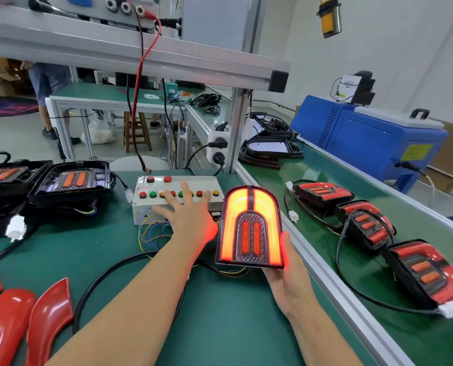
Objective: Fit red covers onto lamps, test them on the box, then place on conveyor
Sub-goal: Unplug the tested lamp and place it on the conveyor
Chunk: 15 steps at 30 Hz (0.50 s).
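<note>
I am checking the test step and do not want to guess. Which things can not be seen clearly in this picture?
- Which button is pressed: the left hand fingers cover part of the test box button row, head view.
- Lit lamp plug and back: hidden behind the lamp body held by the right hand.
- Red covers: cut off by the left edge.
- Nearest conveyor lamp: blurred.

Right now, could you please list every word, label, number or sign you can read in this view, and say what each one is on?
None can be read.
Yellow sticker on the blue machine: print too blurred to read.
White label on the black device above that machine: too small to read.
Red handwriting on top of the test box: illegible.
The lit lamp shows no text.
</note>
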Tool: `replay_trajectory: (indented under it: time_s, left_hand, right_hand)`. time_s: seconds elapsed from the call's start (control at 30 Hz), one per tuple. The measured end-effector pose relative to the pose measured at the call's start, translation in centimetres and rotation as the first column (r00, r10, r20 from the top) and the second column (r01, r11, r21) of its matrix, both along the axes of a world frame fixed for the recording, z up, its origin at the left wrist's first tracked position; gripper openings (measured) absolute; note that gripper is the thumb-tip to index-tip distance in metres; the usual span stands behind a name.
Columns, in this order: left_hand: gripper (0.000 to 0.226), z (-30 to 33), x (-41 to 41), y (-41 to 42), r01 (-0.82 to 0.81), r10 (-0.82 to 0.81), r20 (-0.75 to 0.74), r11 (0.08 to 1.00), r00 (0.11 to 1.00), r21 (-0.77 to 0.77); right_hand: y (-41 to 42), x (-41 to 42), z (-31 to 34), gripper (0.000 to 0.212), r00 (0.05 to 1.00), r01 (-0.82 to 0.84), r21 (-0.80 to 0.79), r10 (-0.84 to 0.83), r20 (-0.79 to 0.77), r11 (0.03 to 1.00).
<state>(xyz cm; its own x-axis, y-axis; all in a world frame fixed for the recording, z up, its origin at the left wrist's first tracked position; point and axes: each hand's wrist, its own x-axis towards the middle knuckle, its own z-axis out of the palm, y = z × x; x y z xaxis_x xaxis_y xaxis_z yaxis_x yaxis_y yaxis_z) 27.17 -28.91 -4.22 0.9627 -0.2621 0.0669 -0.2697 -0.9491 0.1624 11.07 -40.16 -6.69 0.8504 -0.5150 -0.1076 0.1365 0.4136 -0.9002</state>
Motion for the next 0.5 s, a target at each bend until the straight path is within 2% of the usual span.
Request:
replay_trajectory:
  time_s: [0.17,0.5]
  left_hand:
    - [0.073,0.27,0.06,-0.07,-0.008,0.008,-0.005,0.999,1.000,-0.048]
    - [0.074,-0.01,0.19,0.06,0.000,0.000,0.000,0.999,1.000,-0.039]
  right_hand:
    - [0.05,-0.05,-0.05,0.044,1.000,0.011,0.027,-0.011,0.003,1.000]
    - [0.07,-0.10,0.15,0.046,1.000,0.020,0.069,-0.019,-0.005,0.997]
